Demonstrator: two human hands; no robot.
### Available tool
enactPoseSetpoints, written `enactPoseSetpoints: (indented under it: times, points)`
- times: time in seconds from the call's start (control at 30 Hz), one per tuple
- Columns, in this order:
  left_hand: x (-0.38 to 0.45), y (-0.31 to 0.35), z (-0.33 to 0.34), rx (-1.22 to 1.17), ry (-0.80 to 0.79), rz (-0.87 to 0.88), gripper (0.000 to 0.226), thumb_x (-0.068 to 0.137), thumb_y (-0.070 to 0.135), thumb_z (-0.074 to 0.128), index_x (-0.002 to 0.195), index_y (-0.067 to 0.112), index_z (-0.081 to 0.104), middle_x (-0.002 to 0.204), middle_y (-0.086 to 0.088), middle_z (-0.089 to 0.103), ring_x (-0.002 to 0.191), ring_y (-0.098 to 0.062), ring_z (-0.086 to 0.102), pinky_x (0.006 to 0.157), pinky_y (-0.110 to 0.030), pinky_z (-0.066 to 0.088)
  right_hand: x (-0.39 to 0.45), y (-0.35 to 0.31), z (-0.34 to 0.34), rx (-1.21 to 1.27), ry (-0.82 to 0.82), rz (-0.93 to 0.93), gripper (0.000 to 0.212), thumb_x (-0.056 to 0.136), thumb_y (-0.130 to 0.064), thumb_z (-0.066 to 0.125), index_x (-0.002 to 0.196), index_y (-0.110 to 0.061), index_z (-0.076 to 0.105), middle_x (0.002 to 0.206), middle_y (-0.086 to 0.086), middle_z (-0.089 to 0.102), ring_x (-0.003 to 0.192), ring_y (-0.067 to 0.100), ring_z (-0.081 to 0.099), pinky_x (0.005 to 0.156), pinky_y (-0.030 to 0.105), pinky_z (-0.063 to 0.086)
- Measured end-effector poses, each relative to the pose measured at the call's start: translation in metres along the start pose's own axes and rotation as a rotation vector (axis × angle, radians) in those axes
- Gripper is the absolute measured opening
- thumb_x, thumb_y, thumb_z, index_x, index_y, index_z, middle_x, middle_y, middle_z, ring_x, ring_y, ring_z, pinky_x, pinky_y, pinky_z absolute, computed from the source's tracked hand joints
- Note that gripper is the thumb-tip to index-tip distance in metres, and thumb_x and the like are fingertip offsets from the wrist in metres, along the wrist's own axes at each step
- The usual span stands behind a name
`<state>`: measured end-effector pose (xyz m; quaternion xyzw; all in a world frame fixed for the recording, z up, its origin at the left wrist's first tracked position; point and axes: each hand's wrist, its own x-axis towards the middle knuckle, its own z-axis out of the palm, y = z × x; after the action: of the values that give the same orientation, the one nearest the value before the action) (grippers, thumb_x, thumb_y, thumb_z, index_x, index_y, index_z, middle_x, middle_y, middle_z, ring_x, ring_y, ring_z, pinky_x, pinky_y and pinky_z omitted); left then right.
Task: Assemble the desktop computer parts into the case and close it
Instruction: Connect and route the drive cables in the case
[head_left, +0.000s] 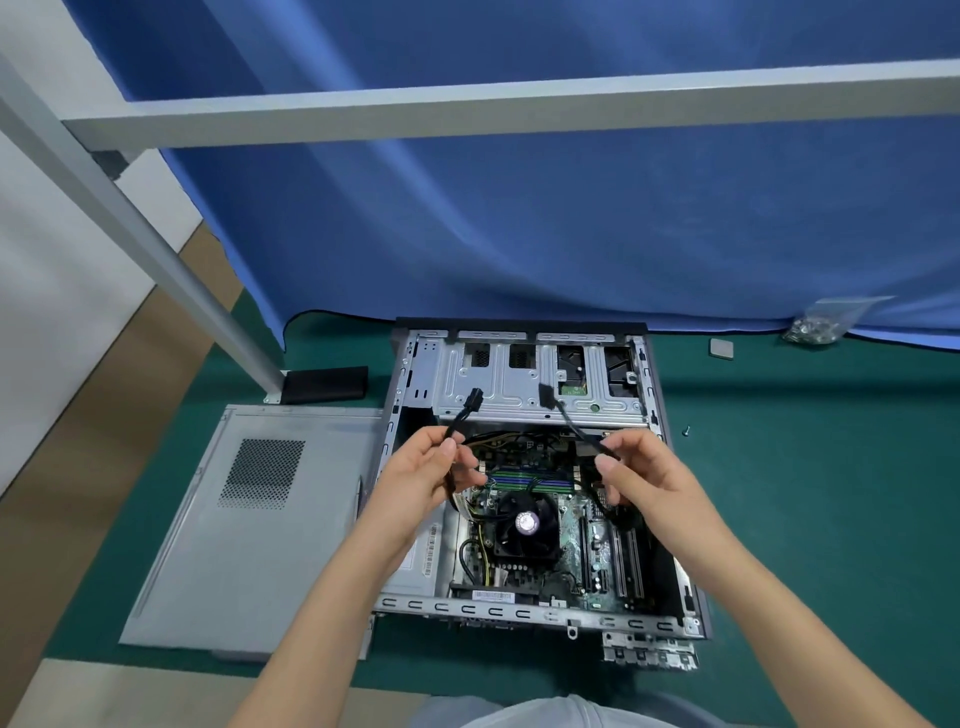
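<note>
1. The person is holding two black cables above the open grey metal computer case (530, 616), which is lying on its side on the green mat (810, 493), with its motherboard and black round CPU fan (524, 522) facing up.
2. The left hand (415, 478) is pinching the black cable with the small square plug (470, 408) between thumb and fingers, and the plug is standing up over the silver drive cage (540, 387).
3. The right hand (644, 473) is pinching the black cable with the flat plug (548, 397) in the same way; that plug is also hanging over the cage, well apart from the other.
4. Judging from this, the step in hand is sorting the drive cables before plugging them in. To do it well, each plug is best checked for its keyed side, lined up square with its socket, and pushed straight, not at a slant.
5. The slack is best routed away from the fan blades and kept below the case edge, so that the panel will shut flat.
6. The grey side panel with the perforated vent (254, 519) is lying flat just to the left of the case, so closing is not yet done.
7. A small loose screw (687, 430) is lying on the mat to the right of the case, and a clear bag of screws (815, 327) is sitting farther back.
8. A blue cloth (571, 208) is hanging behind the mat, with a pale metal frame bar (467, 111) crossing in front of it.
</note>
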<state>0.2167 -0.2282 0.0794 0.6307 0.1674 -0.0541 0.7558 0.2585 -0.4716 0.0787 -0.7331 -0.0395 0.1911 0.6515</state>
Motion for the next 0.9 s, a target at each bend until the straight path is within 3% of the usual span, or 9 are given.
enactPoseSetpoints:
  times: [0.1,0.23,0.37,0.43,0.6,0.67,0.73,0.8,0.9]
  points:
    - [0.000,-0.001,0.008,-0.082,-0.018,-0.001,0.018,0.101,0.006,0.036,0.087,0.005,0.047,0.067,-0.004,0.057,0.065,-0.022,0.065,0.078,-0.037,0.058,-0.001,-0.004,0.002,-0.098,0.034,0.002,0.031,0.082,-0.049,0.058,0.078,-0.018,0.054,0.051,-0.007,0.047,0.048,0.011,0.043,0.048,0.013,0.037]
    - [0.003,-0.008,0.017,-0.015,0.053,-0.021,0.022,0.102,0.021,0.038,0.084,0.009,0.044,0.061,0.001,0.051,0.060,-0.020,0.065,0.076,-0.035,0.059,0.003,-0.003,0.005,-0.091,-0.020,0.031,0.014,0.087,-0.040,0.060,0.088,-0.027,0.064,0.049,-0.006,0.036,0.043,0.015,0.031,0.043,0.022,0.028]
    - [0.006,-0.017,0.013,0.231,0.105,0.001,0.020,0.103,0.027,0.034,0.092,0.012,0.044,0.062,-0.002,0.062,0.072,-0.021,0.072,0.074,-0.031,0.055,-0.003,-0.003,0.001,-0.223,-0.130,0.114,0.039,0.063,-0.066,0.067,0.096,-0.044,0.064,0.057,0.003,0.056,0.037,0.022,0.049,0.047,0.026,0.044]
    - [0.007,-0.022,0.007,0.404,0.121,0.050,0.017,0.104,0.027,0.033,0.095,0.017,0.043,0.068,0.000,0.070,0.073,-0.011,0.070,0.073,-0.025,0.049,-0.005,-0.001,-0.002,-0.227,-0.054,0.112,0.032,0.070,-0.064,0.063,0.095,-0.042,0.065,0.070,-0.001,0.065,0.038,0.027,0.057,0.056,0.037,0.054]
    - [0.009,-0.036,-0.004,0.754,0.084,0.112,0.015,0.102,0.035,0.035,0.090,0.027,0.038,0.088,0.017,0.071,0.036,-0.004,0.035,0.041,-0.019,0.035,-0.004,0.009,-0.013,-0.163,0.138,0.013,0.016,0.096,-0.026,0.052,0.111,-0.028,0.057,0.047,-0.007,0.044,0.043,0.019,0.055,0.063,0.039,0.050]
    - [0.012,-0.041,-0.003,0.920,-0.012,0.099,0.015,0.101,0.037,0.035,0.090,0.027,0.039,0.094,0.016,0.065,0.051,0.001,0.048,0.051,-0.021,0.044,-0.003,0.013,-0.016,-0.154,0.203,0.018,0.009,0.097,-0.023,0.051,0.102,-0.025,0.058,0.053,-0.008,0.046,0.047,0.011,0.051,0.067,0.039,0.053]
    - [0.016,-0.048,0.003,1.053,-0.117,0.116,0.016,0.100,0.038,0.035,0.089,0.028,0.040,0.110,0.010,0.061,0.096,-0.005,0.057,0.087,-0.032,0.050,-0.003,0.015,-0.019,-0.160,0.237,0.062,0.013,0.094,-0.030,0.056,0.085,-0.021,0.060,0.060,-0.004,0.052,0.055,0.008,0.052,0.074,0.038,0.051]
    - [0.020,-0.054,0.012,1.121,-0.192,0.194,0.015,0.101,0.036,0.034,0.088,0.030,0.038,0.136,0.010,0.048,0.135,-0.009,0.032,0.116,-0.035,0.023,-0.003,0.017,-0.022,-0.186,0.251,0.114,0.030,0.089,-0.039,0.060,0.068,-0.020,0.053,0.058,-0.002,0.058,0.063,0.016,0.056,0.075,0.039,0.047]
    - [0.028,-0.060,0.024,1.205,-0.237,0.218,0.019,0.103,0.035,0.031,0.091,0.022,0.040,0.146,0.005,0.039,0.127,-0.018,0.044,0.109,-0.035,0.031,-0.003,0.022,-0.022,-0.223,0.265,0.174,0.039,0.087,-0.038,0.064,0.067,-0.015,0.040,0.052,-0.008,0.048,0.065,0.020,0.050,0.076,0.043,0.050]
